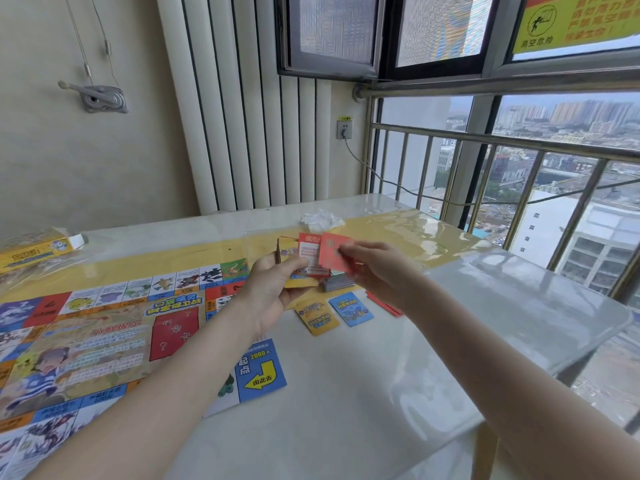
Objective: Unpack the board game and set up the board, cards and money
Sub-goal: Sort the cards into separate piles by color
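Setup looks about halfway: colourful paper game board [104, 341] lies unfolded on the white glossy desk [381, 393]. Left hand [273, 292] grips a stack of mixed cards [294, 268]; right hand [374, 268] pinches one red card [332, 254]. Yellow card [317, 318], blue card [351, 309] and red pile [384, 304] lie just beside the board; money isn't visibly laid out.

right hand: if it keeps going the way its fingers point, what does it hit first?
The right hand, pinching a red card, points left toward the left hand and its fanned stack of cards. It would probably meet those first; depth is unclear.
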Demonstrator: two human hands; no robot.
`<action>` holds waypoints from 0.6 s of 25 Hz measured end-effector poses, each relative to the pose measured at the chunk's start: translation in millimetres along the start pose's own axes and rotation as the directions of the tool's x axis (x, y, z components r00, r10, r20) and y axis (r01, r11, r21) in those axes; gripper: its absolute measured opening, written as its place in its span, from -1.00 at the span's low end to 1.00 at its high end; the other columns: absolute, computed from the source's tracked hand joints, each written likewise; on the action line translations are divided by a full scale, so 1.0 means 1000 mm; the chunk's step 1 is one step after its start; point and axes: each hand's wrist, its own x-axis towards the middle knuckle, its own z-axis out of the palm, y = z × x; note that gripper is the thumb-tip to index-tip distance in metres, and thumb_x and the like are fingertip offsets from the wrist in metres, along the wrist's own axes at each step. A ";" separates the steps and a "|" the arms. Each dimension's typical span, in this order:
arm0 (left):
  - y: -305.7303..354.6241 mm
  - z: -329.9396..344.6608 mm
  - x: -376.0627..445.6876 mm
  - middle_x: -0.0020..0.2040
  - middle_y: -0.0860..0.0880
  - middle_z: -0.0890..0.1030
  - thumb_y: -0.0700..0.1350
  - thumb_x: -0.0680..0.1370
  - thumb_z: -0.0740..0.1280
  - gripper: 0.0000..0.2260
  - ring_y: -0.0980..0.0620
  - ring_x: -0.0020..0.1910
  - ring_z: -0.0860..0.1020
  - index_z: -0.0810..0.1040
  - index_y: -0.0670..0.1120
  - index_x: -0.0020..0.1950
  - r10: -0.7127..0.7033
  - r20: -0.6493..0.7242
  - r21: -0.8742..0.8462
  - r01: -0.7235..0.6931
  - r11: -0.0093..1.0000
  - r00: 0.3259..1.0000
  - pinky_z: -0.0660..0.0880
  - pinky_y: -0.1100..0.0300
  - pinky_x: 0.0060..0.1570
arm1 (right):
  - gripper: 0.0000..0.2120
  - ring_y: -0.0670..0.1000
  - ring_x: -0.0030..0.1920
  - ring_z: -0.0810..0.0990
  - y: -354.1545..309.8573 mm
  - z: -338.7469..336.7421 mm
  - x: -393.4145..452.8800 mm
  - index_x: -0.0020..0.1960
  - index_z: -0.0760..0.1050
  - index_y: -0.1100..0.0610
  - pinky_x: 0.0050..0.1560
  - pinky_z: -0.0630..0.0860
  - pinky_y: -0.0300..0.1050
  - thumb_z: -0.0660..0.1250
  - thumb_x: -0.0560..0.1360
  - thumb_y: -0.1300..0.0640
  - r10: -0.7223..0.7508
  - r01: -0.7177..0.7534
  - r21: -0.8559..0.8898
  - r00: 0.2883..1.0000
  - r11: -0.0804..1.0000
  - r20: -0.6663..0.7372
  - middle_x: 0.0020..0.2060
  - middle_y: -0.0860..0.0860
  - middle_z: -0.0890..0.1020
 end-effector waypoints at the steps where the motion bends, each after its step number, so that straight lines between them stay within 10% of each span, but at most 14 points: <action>1: -0.001 0.001 0.000 -0.17 -0.08 0.61 -0.30 0.51 0.32 -0.90 0.02 -0.22 0.58 0.53 -0.11 -0.08 0.007 0.008 0.010 -0.007 1.000 1.000 0.59 0.25 -0.33 | -0.77 -0.01 -0.24 0.60 0.002 0.003 0.000 0.15 0.44 0.34 -0.31 0.56 -0.28 0.26 0.52 0.26 -0.002 0.003 -0.057 1.000 0.998 0.006 -0.17 0.15 0.60; 6: -0.004 -0.001 0.005 -0.16 -0.09 0.64 -0.24 0.50 0.36 -0.95 -0.03 -0.21 0.61 0.53 -0.12 -0.09 0.029 -0.050 0.072 -0.025 0.997 0.998 0.57 0.13 -0.14 | -0.74 0.01 -0.17 0.61 -0.007 0.004 -0.002 0.18 0.48 0.29 -0.11 0.55 -0.23 0.27 0.51 0.28 -0.257 0.207 -0.286 0.955 0.935 -0.148 -0.08 0.17 0.63; 9: 0.000 -0.004 0.007 -0.29 -0.12 0.67 -0.28 0.51 0.33 -0.98 -0.02 -0.36 0.65 0.52 -0.22 -0.08 -0.036 -0.075 -0.086 0.030 0.996 0.997 0.61 0.16 -0.24 | -0.79 -0.06 -0.28 0.51 -0.006 0.004 -0.003 0.07 0.61 0.15 -0.28 0.46 -0.28 0.28 0.51 0.13 -0.758 0.487 -0.843 0.633 0.228 0.160 -0.18 0.06 0.63; 11: 0.003 -0.003 0.008 -0.27 -0.17 0.66 -0.26 0.51 0.33 -0.93 -0.04 -0.37 0.66 0.53 -0.27 -0.07 -0.087 -0.045 -0.217 0.075 0.973 0.995 0.63 0.18 -0.29 | -0.85 0.02 -0.27 0.50 0.005 0.003 0.000 -0.02 0.65 0.11 -0.33 0.49 -0.15 0.34 0.47 0.13 -0.750 0.518 -0.815 0.423 -0.260 0.508 -0.25 0.04 0.60; 15: 0.004 -0.001 0.004 -0.30 -0.12 0.63 -0.24 0.49 0.36 -0.92 0.04 -0.42 0.63 0.53 -0.22 -0.05 -0.085 -0.085 -0.268 0.059 0.961 0.993 0.59 0.25 -0.40 | -0.84 0.04 -0.23 0.48 0.025 0.000 0.006 -0.09 0.63 0.16 -0.30 0.41 -0.16 0.44 0.33 0.25 -0.613 0.434 -0.631 0.202 -0.644 0.764 -0.24 0.04 0.57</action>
